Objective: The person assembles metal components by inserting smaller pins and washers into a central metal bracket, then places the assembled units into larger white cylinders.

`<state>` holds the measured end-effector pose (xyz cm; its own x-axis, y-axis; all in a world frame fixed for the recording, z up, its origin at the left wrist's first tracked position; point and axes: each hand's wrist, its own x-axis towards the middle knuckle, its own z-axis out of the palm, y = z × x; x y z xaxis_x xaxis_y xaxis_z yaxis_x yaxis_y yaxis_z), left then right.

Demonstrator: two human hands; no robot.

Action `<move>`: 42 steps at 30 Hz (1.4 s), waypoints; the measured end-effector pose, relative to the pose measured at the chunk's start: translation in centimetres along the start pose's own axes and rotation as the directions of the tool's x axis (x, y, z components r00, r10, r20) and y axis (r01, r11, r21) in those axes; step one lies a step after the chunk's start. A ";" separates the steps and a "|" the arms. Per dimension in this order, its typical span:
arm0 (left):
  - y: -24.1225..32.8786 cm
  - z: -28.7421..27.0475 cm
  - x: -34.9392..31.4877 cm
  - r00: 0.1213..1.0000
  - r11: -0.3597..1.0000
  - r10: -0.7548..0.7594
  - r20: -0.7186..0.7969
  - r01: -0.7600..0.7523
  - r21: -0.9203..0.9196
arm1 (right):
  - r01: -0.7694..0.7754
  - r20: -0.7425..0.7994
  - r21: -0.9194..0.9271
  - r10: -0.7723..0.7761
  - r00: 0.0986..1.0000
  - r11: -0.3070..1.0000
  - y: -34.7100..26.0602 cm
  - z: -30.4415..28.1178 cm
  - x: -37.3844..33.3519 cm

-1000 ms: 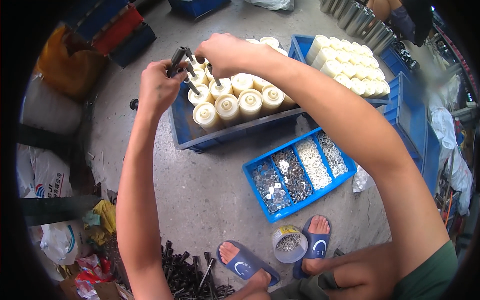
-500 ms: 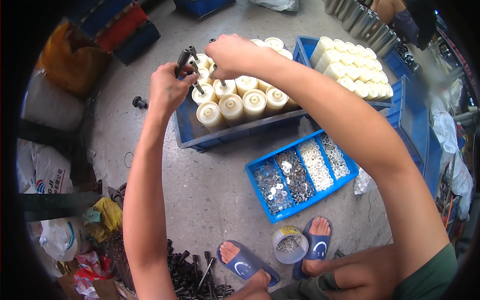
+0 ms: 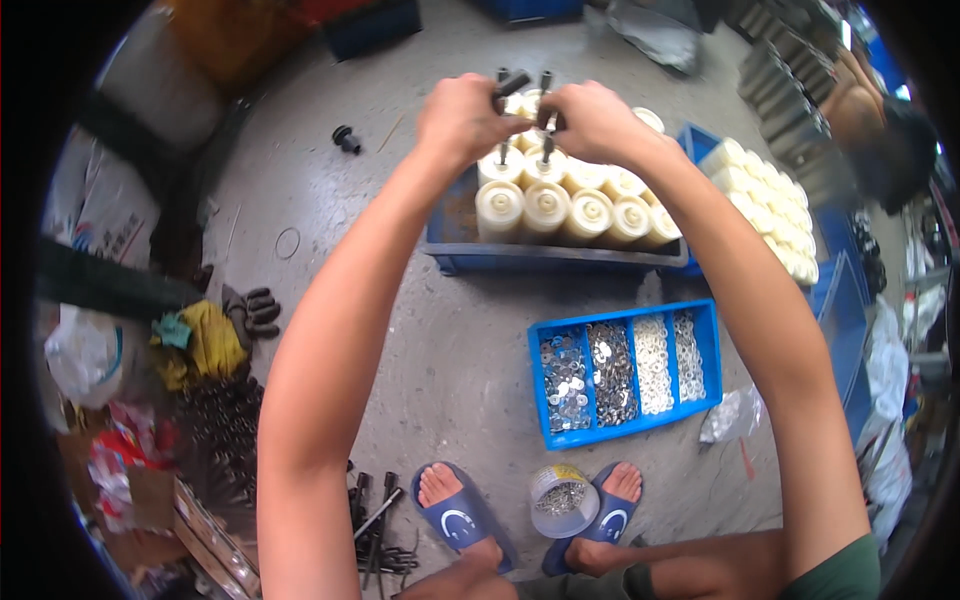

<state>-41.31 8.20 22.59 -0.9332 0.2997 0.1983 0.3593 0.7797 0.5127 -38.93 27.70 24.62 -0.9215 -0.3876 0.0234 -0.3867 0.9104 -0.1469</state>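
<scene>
My left hand (image 3: 462,118) is closed around dark bolts (image 3: 514,82), held over the blue crate (image 3: 560,257) of cream rollers (image 3: 545,205). My right hand (image 3: 595,120) pinches another bolt (image 3: 546,140) standing in a roller. Nearer my feet lies a blue divided tray (image 3: 625,372) of silvery washers, with a small round tub (image 3: 560,498) between my sandals. White printed sacks (image 3: 100,215) lie far left.

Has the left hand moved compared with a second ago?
Yes. The left hand has shifted rightwards over the blue crate of cream rollers, closer to the right hand.
</scene>
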 end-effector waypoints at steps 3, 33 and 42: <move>-1.9 0.1 -0.4 0.996 0.999 0.027 -0.084 -0.030 -0.043 | -0.049 -0.161 0.037 0.054 0.985 0.998 -0.8 0.2 0.0; 3.0 -2.5 -2.3 0.946 0.102 -0.243 -0.213 -0.194 -0.976 | 0.011 -0.090 0.268 0.013 0.996 0.963 -2.7 -0.1 -1.4; 3.5 -2.3 -2.0 0.952 0.102 -0.196 -0.237 -0.221 -0.970 | 0.001 -0.100 0.288 0.029 0.995 0.958 -1.8 -0.2 -1.8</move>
<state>-38.20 9.05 25.90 -0.9581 0.0021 0.2864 0.2436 -0.5200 0.8187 -36.63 26.82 25.01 -0.9312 -0.3448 0.1178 -0.3611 0.8301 -0.4250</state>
